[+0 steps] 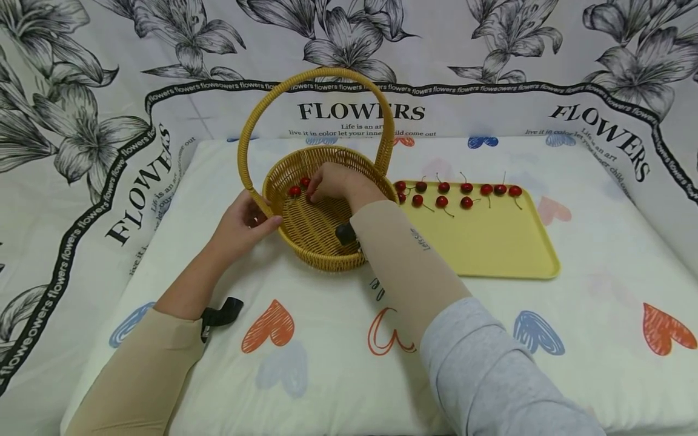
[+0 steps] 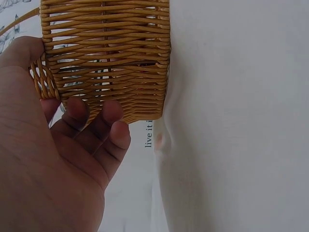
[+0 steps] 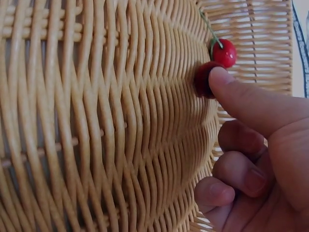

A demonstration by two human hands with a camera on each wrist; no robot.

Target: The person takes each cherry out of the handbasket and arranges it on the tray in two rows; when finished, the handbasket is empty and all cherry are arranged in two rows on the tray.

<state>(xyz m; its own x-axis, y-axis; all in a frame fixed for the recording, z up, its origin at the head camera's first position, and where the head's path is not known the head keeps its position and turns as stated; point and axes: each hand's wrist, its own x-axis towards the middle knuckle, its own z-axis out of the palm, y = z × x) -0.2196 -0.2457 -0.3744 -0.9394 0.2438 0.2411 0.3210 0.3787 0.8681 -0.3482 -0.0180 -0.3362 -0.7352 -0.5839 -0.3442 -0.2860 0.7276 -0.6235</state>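
A yellow wicker basket point(image 1: 322, 263) with a tall arched handle point(image 1: 243, 130) stands on the bed-like surface. My left hand point(image 1: 240, 225) grips its left rim near the handle's foot, and in the left wrist view the thumb is over the rim with fingers point(image 2: 113, 110) curled by the outer wall. Inside the basket, my right hand point(image 1: 339, 181) reaches down to the woven bottom. A dark red cherry point(image 3: 203, 81) is pinched at the thumb tip in the right wrist view; the index finger is mostly hidden. A brighter cherry point(image 3: 225, 53) with a green stem lies just beyond it.
Right of the basket lies a yellow tray point(image 1: 491, 242), partly behind my right forearm. Several stemmed cherries point(image 1: 466, 202) sit in two rows along its far side. The white cloth point(image 1: 338, 375) is printed with hearts; a flower-patterned cloth point(image 1: 491, 109) rises behind.
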